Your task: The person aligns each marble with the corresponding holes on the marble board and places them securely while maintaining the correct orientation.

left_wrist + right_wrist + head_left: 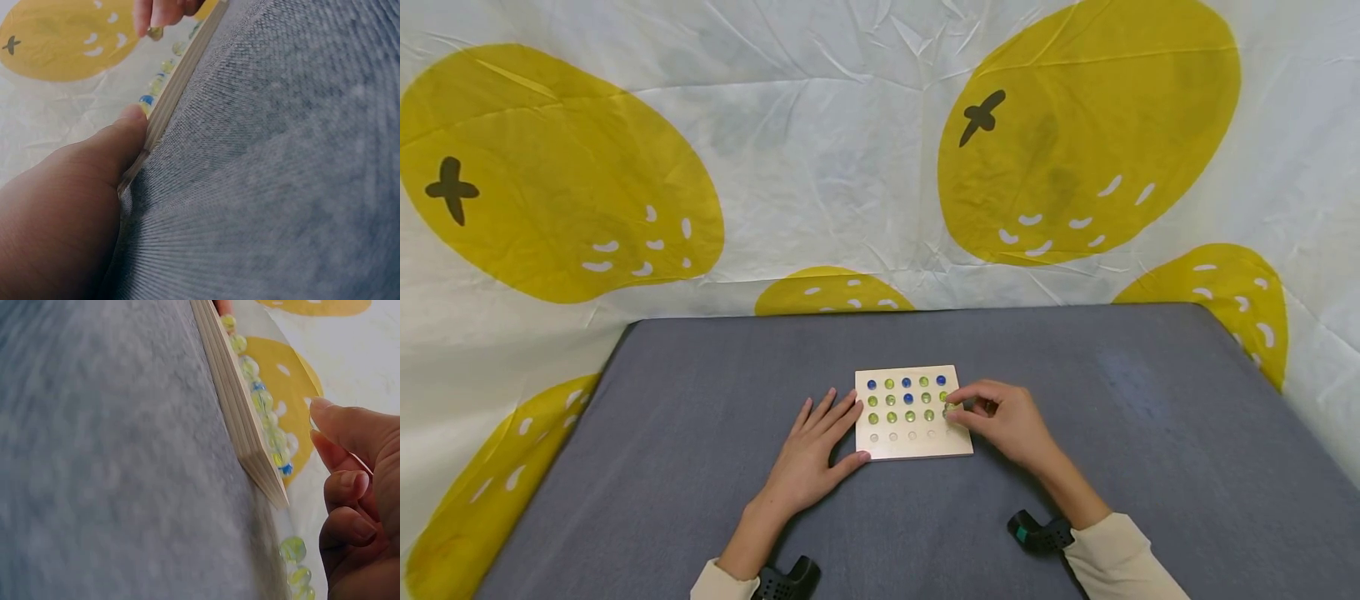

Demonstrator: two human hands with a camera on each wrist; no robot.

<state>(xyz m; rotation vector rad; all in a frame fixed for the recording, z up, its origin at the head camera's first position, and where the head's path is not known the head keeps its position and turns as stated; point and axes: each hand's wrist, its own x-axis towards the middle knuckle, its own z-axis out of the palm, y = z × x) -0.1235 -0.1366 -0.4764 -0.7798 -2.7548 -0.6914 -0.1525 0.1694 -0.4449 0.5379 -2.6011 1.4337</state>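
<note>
A pale wooden board [910, 448] lies flat on the grey counter [715, 400] before you, its left edge touching your left fingers [844, 423]. Glass marbles [908, 399] sit in its hollows [892, 437]: blue and yellow-green alternate along the far row, one blue marks the middle of the second, four yellow-green ones show in the third, and the nearest hollows are bare. Your right fingers [982, 388] pinch a greenish marble [155, 34] over the board's right side. The right wrist view shows more greenish marbles [292, 550] beyond that end.

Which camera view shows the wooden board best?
The head view: it shows nearly the whole top of the wooden board and its rows of marbles from above. Both wrist views show mainly its edge, the top barely visible.
</note>
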